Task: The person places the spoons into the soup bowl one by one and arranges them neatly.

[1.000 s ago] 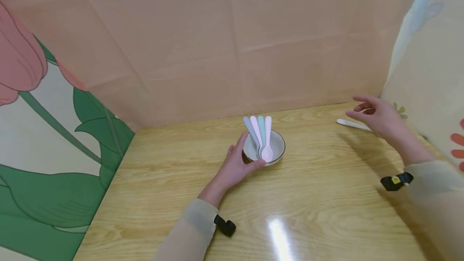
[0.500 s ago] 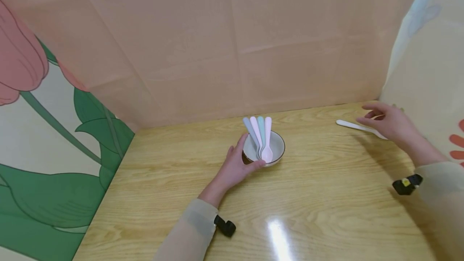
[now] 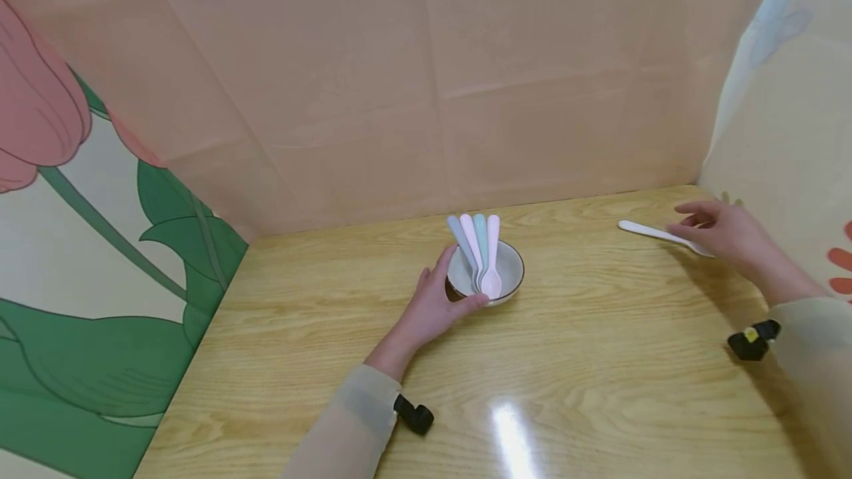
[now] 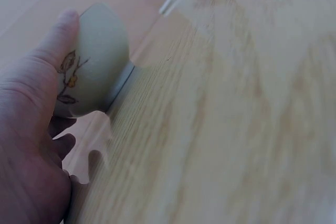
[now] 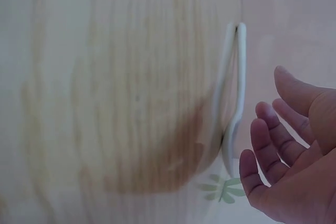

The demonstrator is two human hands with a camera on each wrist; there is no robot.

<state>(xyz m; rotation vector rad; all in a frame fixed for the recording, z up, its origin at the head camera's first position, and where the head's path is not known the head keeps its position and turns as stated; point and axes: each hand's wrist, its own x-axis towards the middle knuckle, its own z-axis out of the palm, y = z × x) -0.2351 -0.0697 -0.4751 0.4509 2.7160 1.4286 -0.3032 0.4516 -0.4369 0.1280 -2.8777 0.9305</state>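
A small pale bowl (image 3: pixel 509 263) with a dark rim stands mid-table. My left hand (image 3: pixel 431 309) holds its left side, thumb at the near rim; the left wrist view shows the bowl's outer wall (image 4: pixel 102 59) with a printed sprig. Several spoons lean in it side by side: greyish-blue (image 3: pixel 461 233), mint (image 3: pixel 480 229) and pink (image 3: pixel 493 236), handles up. At the right, a white spoon (image 3: pixel 648 230) lies on the table. Over its bowl end hovers my right hand (image 3: pixel 722 233). In the right wrist view, the fingers are loosely bent, apart from the spoon (image 5: pixel 241 72).
The wood-grain table (image 3: pixel 566 383) ends at a pinkish backdrop (image 3: pixel 346 94) behind. A flower-printed panel (image 3: pixel 160 242) borders the left side; a pale sheet (image 3: pixel 785 154) with printed flowers rises at the right, close behind my right hand.
My right hand has moved right and down toward the white spoon's bowl end, uncovering more of its handle. My left hand, the bowl and the spoons in it have stayed put.
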